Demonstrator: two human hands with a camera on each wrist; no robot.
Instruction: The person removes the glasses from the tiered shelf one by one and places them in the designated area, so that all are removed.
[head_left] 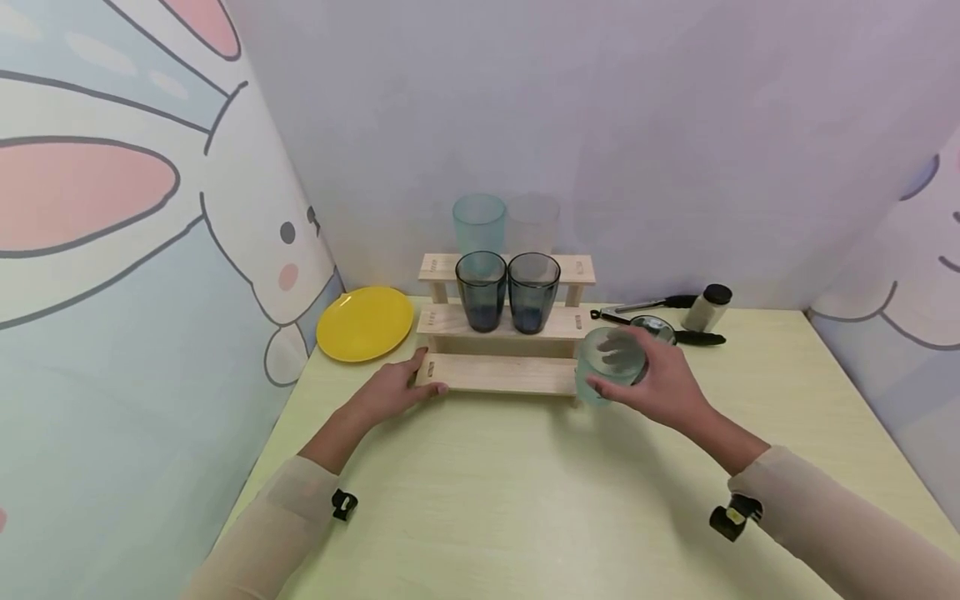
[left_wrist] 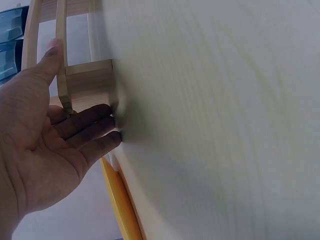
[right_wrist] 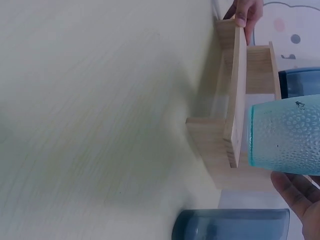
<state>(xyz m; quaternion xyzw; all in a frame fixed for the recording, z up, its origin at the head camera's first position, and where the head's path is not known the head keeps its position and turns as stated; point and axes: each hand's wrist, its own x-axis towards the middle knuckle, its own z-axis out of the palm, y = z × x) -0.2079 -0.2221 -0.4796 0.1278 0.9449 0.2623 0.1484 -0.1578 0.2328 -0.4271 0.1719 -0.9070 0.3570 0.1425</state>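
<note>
My right hand [head_left: 660,379] holds a pale teal glass [head_left: 596,379] by its sides at the right end of a stepped wooden rack's lowest board [head_left: 502,373]. Bumpy texture shows on this glass in the right wrist view, its end close beside the board. At the rack's left end my left hand [head_left: 392,390] grips the lowest board, thumb along the front and fingers around the end. Two dark blue-grey glasses [head_left: 482,292] stand on the middle board. Behind them, a light blue glass [head_left: 478,221] and a clear glass [head_left: 534,223] stand on the top board.
Left of the rack lies a yellow plate [head_left: 365,323]. To the right are black-handled utensils [head_left: 699,338] and a black-capped jar [head_left: 708,308]. Another blue glass [right_wrist: 232,225] is beside the rack in the right wrist view. Walls border the table's back and sides.
</note>
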